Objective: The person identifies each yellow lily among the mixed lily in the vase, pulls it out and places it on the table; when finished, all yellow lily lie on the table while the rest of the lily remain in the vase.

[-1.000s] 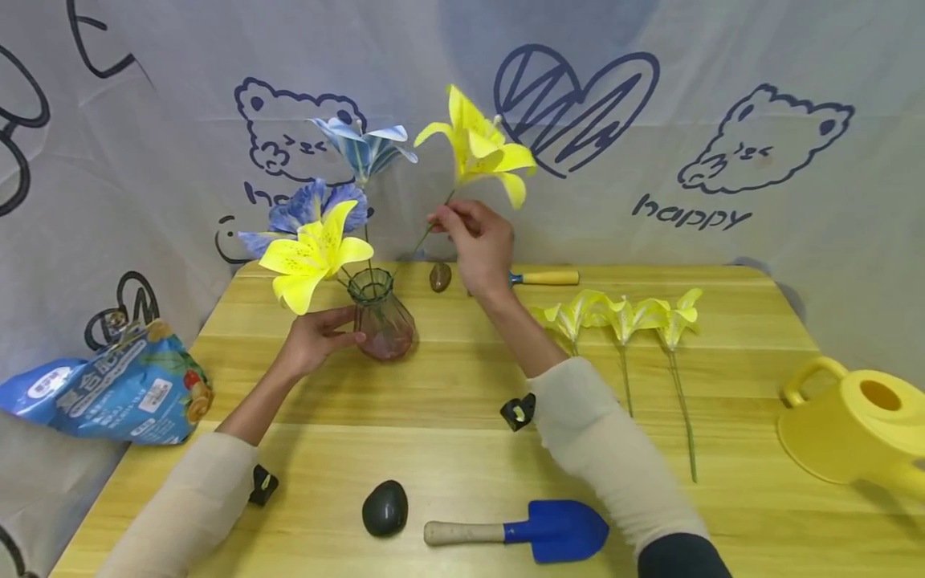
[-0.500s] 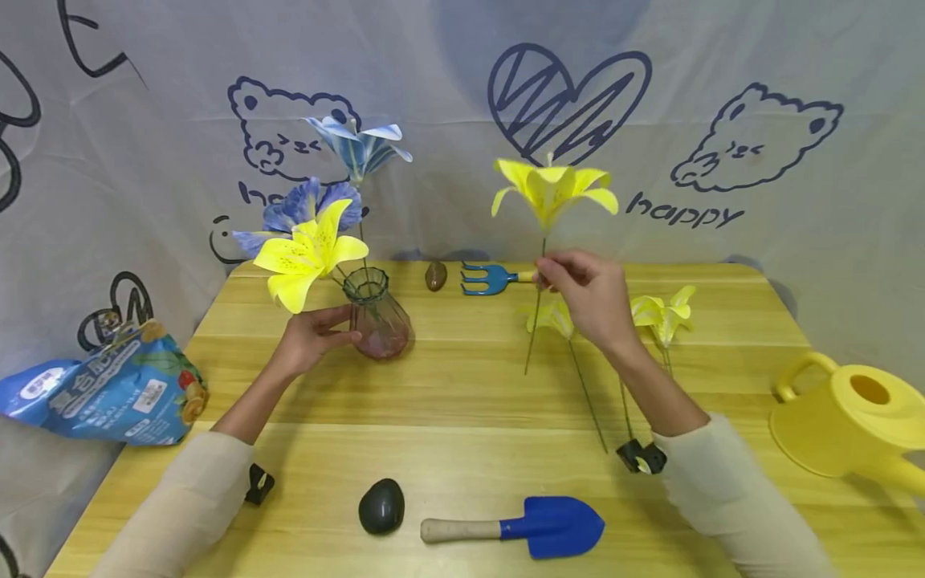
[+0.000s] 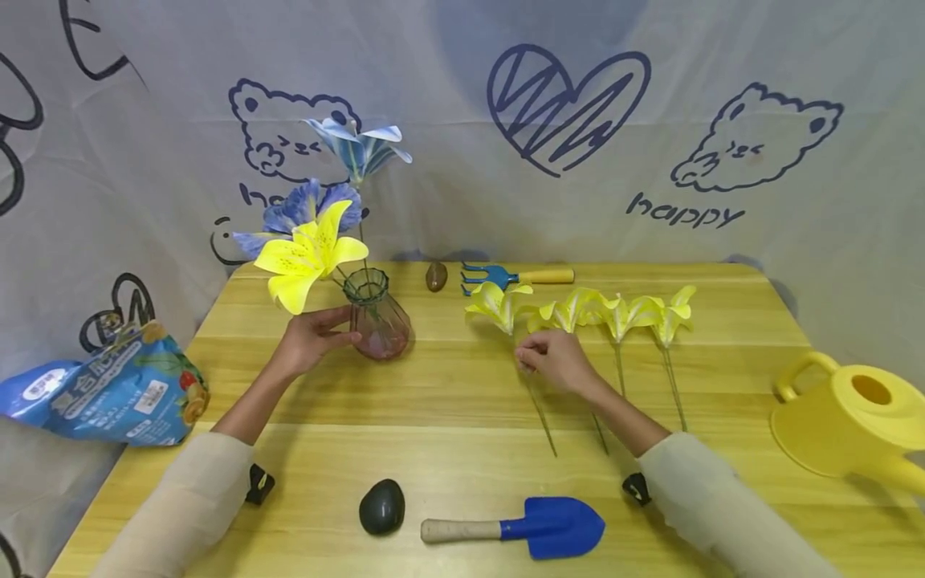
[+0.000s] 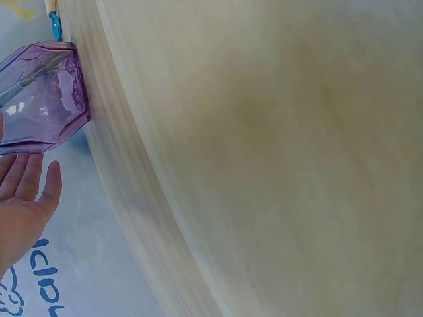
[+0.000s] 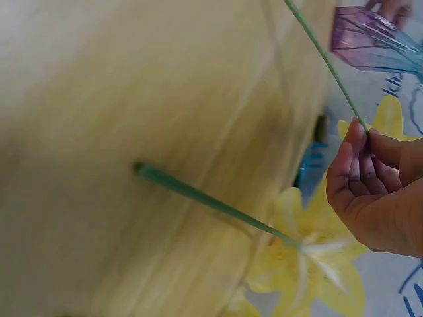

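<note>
My left hand [image 3: 311,341] holds the glass vase [image 3: 385,331] by its lower side, thumb in front and fingers behind. The vase is green at the rim and pink below. A yellow lily [image 3: 307,255], a purple-blue flower [image 3: 289,210] and a pale blue lily [image 3: 354,152] stand in it, leaning left or upright. To the right, my right hand [image 3: 560,361] pinches the green stem [image 5: 337,76] of another yellow lily [image 3: 495,305], low over the table. Beside it lie three more yellow lilies [image 3: 623,317], one partly hidden by that hand.
A blue hand fork [image 3: 499,277] and brown stone [image 3: 436,277] lie along the back edge. In front are a black stone [image 3: 381,507] and a blue trowel [image 3: 556,526]. A yellow watering can [image 3: 845,417] stands right, a blue bag [image 3: 137,393] left.
My right hand has carried the yellow lily from beside the vase to the right and down, bringing it low beside the other lilies. The left hand has stayed on the vase.
</note>
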